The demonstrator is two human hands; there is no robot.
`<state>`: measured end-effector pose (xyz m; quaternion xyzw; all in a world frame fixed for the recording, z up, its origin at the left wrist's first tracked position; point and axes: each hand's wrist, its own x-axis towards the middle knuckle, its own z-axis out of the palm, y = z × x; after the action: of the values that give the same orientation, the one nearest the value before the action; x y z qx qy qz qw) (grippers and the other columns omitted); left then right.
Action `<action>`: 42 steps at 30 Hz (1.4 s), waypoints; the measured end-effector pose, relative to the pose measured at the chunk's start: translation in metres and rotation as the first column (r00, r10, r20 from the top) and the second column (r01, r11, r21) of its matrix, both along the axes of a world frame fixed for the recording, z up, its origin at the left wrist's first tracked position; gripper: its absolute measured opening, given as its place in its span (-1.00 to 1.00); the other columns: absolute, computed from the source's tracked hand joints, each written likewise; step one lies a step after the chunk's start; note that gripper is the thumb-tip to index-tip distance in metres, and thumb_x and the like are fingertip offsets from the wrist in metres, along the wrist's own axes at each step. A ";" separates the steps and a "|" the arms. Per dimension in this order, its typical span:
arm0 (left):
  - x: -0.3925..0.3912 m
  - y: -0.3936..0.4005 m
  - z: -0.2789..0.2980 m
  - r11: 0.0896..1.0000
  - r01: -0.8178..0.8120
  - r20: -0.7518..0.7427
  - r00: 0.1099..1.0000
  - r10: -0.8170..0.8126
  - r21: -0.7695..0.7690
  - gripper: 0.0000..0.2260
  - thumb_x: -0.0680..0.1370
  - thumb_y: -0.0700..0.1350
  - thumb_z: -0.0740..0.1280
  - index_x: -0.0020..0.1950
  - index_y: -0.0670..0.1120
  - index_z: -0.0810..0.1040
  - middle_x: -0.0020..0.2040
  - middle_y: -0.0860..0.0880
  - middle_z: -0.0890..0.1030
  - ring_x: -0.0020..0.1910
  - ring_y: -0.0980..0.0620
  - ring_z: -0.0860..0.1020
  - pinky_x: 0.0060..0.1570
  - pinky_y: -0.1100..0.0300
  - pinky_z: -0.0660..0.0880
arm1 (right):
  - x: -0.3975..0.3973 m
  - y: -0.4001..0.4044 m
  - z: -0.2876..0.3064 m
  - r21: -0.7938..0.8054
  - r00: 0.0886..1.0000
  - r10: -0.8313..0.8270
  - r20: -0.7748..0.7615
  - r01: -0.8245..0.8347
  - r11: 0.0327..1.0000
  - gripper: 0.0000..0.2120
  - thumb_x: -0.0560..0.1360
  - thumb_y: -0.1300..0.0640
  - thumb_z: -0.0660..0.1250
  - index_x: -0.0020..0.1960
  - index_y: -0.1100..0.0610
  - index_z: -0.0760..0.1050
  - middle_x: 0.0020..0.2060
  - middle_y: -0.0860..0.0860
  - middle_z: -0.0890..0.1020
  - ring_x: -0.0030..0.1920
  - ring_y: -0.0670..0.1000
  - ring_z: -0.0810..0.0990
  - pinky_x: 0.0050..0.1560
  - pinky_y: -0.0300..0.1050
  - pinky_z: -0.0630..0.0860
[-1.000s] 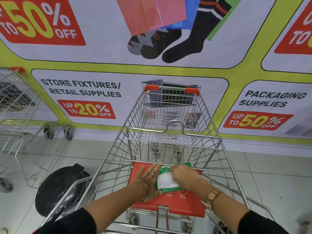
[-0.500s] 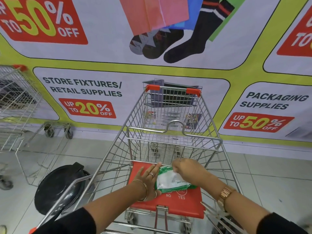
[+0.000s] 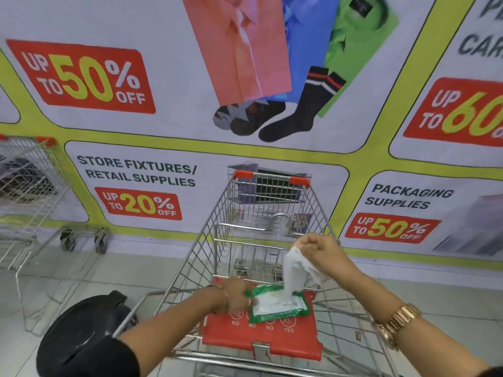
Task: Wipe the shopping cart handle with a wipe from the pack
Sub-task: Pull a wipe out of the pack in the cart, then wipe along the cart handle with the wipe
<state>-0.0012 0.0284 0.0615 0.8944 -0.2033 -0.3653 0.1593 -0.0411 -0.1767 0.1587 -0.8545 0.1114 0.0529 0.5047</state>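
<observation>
A green and white wipe pack [image 3: 275, 303] lies on the red child-seat flap [image 3: 261, 341] of a wire shopping cart [image 3: 245, 227]. My left hand [image 3: 235, 293] presses on the pack's left end and holds it down. My right hand [image 3: 318, 247] is raised above the pack, pinching the top of a white wipe [image 3: 294, 270]. The wipe hangs stretched down, and its lower end is still in the pack's opening. The cart's handle is below the frame and out of sight.
A black round-lidded bin [image 3: 81, 338] stands on the tiled floor at the cart's left. Another wire cart [image 3: 30, 191] is parked at the far left. A printed sale banner [image 3: 245, 104] covers the wall just beyond the cart's front.
My right hand has lifted up and to the right, drawing a white wipe out of the pack. My left hand has stayed on the pack. The camera has tilted upward.
</observation>
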 end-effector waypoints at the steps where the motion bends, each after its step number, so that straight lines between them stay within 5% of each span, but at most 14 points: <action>1: -0.005 0.001 0.011 0.993 -0.028 -0.006 1.000 0.028 -0.117 -0.55 0.53 0.01 0.27 0.36 -0.15 0.38 0.34 -0.15 0.47 0.27 -0.11 0.48 0.19 0.12 0.44 | -0.004 0.005 0.008 0.013 0.999 -0.033 0.002 0.033 0.999 -0.76 0.51 0.27 0.23 -0.28 0.03 0.49 -0.33 -0.08 0.58 -0.31 -0.08 0.50 -0.35 -0.24 0.39; 3: -0.018 0.006 0.038 0.934 -0.109 -0.082 0.993 0.086 -0.341 -0.43 0.46 0.05 0.38 0.42 -0.06 0.31 0.37 -0.05 0.45 0.27 0.04 0.46 0.17 0.26 0.40 | -0.014 0.020 0.029 0.089 0.996 -0.085 -0.001 0.085 0.992 -0.77 0.52 0.28 0.22 -0.26 0.07 0.50 -0.27 0.05 0.58 -0.33 0.00 0.52 -0.36 -0.19 0.44; 6: -0.038 0.011 0.072 0.818 -0.181 -0.136 0.983 0.126 -0.545 -0.34 0.36 -0.02 0.50 0.40 -0.06 0.33 0.34 0.00 0.47 0.24 0.09 0.46 0.25 0.22 0.42 | -0.031 0.045 0.057 0.217 0.994 -0.108 0.003 0.105 0.971 -0.80 0.52 0.33 0.19 -0.21 0.18 0.51 -0.38 0.11 0.55 -0.59 -0.07 0.47 -0.62 -0.27 0.41; 11: -0.073 0.039 0.110 0.668 -0.162 0.059 0.953 0.296 -0.727 -0.64 0.33 -0.12 0.54 0.05 -0.05 0.48 -0.16 0.13 0.56 -0.15 0.11 0.53 -0.24 0.45 0.50 | -0.069 0.095 0.098 0.242 0.993 -0.119 0.027 0.109 0.964 -0.77 0.54 0.26 0.18 -0.25 0.11 0.50 -0.34 0.12 0.43 -0.60 -0.06 0.30 -0.64 -0.32 0.39; 14: -0.089 0.068 0.129 0.531 -0.227 0.006 0.917 0.400 -0.816 -0.71 0.36 -0.24 0.50 0.02 -0.12 0.53 -0.27 0.02 0.64 -0.29 0.18 0.59 -0.32 0.38 0.52 | -0.095 0.115 0.115 0.257 0.983 -0.167 0.074 0.143 0.956 -0.74 0.55 0.27 0.16 -0.26 0.10 0.50 -0.44 0.07 0.37 -0.65 -0.11 0.21 -0.66 -0.33 0.24; 17: -0.103 0.101 0.149 0.478 -0.212 -0.006 0.918 0.397 -0.852 -0.80 0.39 -0.34 0.45 -0.31 -0.07 0.55 -0.56 0.16 0.51 -0.58 0.34 0.43 -0.49 0.46 0.41 | -0.126 0.126 0.125 0.295 0.976 -0.202 0.078 0.171 0.940 -0.76 0.56 0.26 0.15 -0.21 0.13 0.51 -0.48 0.07 0.39 -0.67 -0.11 0.17 -0.66 -0.35 0.14; 23: -0.135 0.141 0.176 0.403 -0.248 -0.072 0.912 0.404 -0.881 -0.80 0.44 -0.29 0.40 -0.35 -0.06 0.62 -0.44 0.15 0.62 -0.37 0.19 0.54 -0.41 0.48 0.49 | -0.186 0.140 0.120 0.256 0.995 -0.087 0.048 0.072 0.964 -0.71 0.45 -0.08 0.31 -0.10 0.16 0.54 -0.56 -0.09 0.57 -0.66 -0.13 0.19 -0.65 -0.32 0.16; 26: -0.147 0.152 0.184 0.411 -0.203 -0.018 0.912 0.410 -0.889 -0.81 0.47 -0.26 0.37 -0.32 -0.04 0.60 -0.48 0.15 0.56 -0.39 0.18 0.46 -0.43 0.52 0.40 | -0.210 0.145 0.112 0.122 0.995 -0.029 0.100 0.016 0.992 -0.86 0.36 0.05 0.44 -0.17 0.11 0.59 -0.52 -0.16 0.59 -0.62 -0.21 0.38 -0.62 -0.41 0.28; 30: -0.167 0.161 0.192 0.470 -0.115 0.070 0.931 0.359 -0.875 -0.85 0.49 -0.24 0.35 -0.25 -0.05 0.60 -0.35 0.03 0.56 -0.35 0.16 0.47 -0.38 0.54 0.43 | -0.231 0.141 0.099 0.032 0.974 -0.055 0.218 0.050 0.998 -0.92 0.39 0.16 0.42 -0.28 0.05 0.63 -0.32 -0.13 0.66 -0.25 -0.15 0.59 -0.25 -0.37 0.44; 34: -0.188 0.158 0.201 0.533 -0.019 0.170 0.937 0.304 -0.846 -0.85 0.49 -0.19 0.37 -0.27 -0.02 0.61 -0.39 0.08 0.56 -0.48 0.31 0.45 -0.46 0.55 0.36 | -0.246 0.142 0.093 -0.032 0.972 0.019 0.233 -0.012 0.999 -0.92 0.38 -0.01 0.40 -0.22 -0.01 0.62 -0.25 -0.15 0.66 -0.18 -0.19 0.60 -0.15 -0.36 0.44; 38: -0.206 0.139 0.215 0.639 0.178 0.384 0.902 0.199 -0.749 -0.91 0.45 -0.13 0.42 -0.16 -0.12 0.69 -0.35 0.13 0.60 -0.41 0.31 0.48 -0.37 0.50 0.41 | -0.247 0.158 0.089 -0.203 0.963 0.163 0.214 -0.120 0.972 -0.64 0.34 -0.14 0.40 0.06 0.00 0.51 -0.06 -0.12 0.60 -0.05 -0.13 0.59 -0.12 -0.29 0.50; 42: -0.222 0.120 0.229 0.699 0.274 0.508 0.849 0.147 -0.660 -0.85 0.44 -0.08 0.43 -0.11 -0.15 0.70 -0.23 -0.07 0.70 -0.35 0.23 0.52 -0.25 0.37 0.46 | -0.253 0.169 0.083 -0.236 0.929 0.178 0.326 -0.102 0.966 -0.74 0.26 -0.24 0.37 -0.13 -0.14 0.53 -0.23 -0.11 0.66 -0.20 -0.15 0.63 -0.15 -0.16 0.58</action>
<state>-0.2232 0.1488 0.2901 0.8183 -0.3957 -0.0054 0.4169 -0.2936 -0.0073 0.2414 -0.9058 -0.0351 -0.0736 0.4158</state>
